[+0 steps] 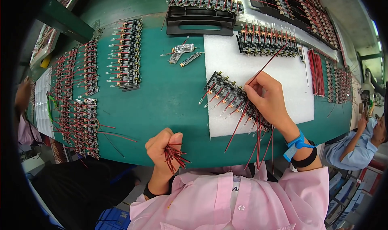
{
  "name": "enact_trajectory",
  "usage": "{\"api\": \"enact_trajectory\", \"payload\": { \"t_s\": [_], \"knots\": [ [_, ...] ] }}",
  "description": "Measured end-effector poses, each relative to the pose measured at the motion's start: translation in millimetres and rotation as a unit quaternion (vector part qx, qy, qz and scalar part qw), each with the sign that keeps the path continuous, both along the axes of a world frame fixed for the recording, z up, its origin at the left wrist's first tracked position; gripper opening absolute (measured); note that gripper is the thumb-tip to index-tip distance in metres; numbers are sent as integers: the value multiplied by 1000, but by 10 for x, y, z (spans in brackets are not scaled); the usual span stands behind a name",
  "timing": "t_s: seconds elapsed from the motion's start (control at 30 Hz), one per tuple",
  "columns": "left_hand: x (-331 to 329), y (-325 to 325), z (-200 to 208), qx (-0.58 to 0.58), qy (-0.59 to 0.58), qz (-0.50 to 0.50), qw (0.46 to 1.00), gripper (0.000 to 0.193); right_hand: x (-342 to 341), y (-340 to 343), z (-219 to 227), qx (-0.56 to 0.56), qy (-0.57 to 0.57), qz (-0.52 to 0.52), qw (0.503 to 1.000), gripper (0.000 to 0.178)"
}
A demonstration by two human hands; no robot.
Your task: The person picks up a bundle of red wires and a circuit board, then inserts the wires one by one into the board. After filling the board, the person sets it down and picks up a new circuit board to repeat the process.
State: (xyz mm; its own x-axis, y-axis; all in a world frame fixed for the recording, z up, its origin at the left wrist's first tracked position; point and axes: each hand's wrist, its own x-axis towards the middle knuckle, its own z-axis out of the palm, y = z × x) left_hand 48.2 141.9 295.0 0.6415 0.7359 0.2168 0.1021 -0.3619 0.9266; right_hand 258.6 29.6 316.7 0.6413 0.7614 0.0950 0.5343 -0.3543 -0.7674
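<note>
My left hand (pixel 158 147) is closed in a fist around a bundle of short red and black wires (pixel 176 158) near the front edge of the table. Between thumb and forefinger, my right hand (pixel 268 98) pinches a single long thin wire (pixel 270 61), which slants up to the right. Just below those fingertips lies a slanted row of circuit boards (pixel 230 93) with brass-coloured parts and clear bulbs. Several red and black wires hang from its near end over the table edge. This row rests on a white foam sheet (pixel 220 125).
Another board row (pixel 266 42) stands at the foam's far side. A bunch of red wires (pixel 316 72) lies to its right. Loose boards (pixel 182 48) and a long board row (pixel 128 54) are on the green table. Wired boards (pixel 85 129) fill the left. A co-worker (pixel 351 145) sits at right.
</note>
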Motion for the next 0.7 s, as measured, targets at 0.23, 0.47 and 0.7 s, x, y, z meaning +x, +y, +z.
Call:
{"api": "enact_trajectory", "payload": {
  "t_s": [0.23, 0.47, 0.7],
  "knots": [
    [-2, -2, 4, -4, -4, -3, 1000, 38, 1, -5, -6, 13, 19, -2, 1000, 4],
    [12, -11, 1, -10, -8, 5, 1000, 38, 33, -14, 8, 14, 12, 8, 1000, 4],
    [-6, -18, -68, 8, 2, 22, 1000, 36, 44, -13, -28, 29, -7, 14, 999, 7]
  ]
}}
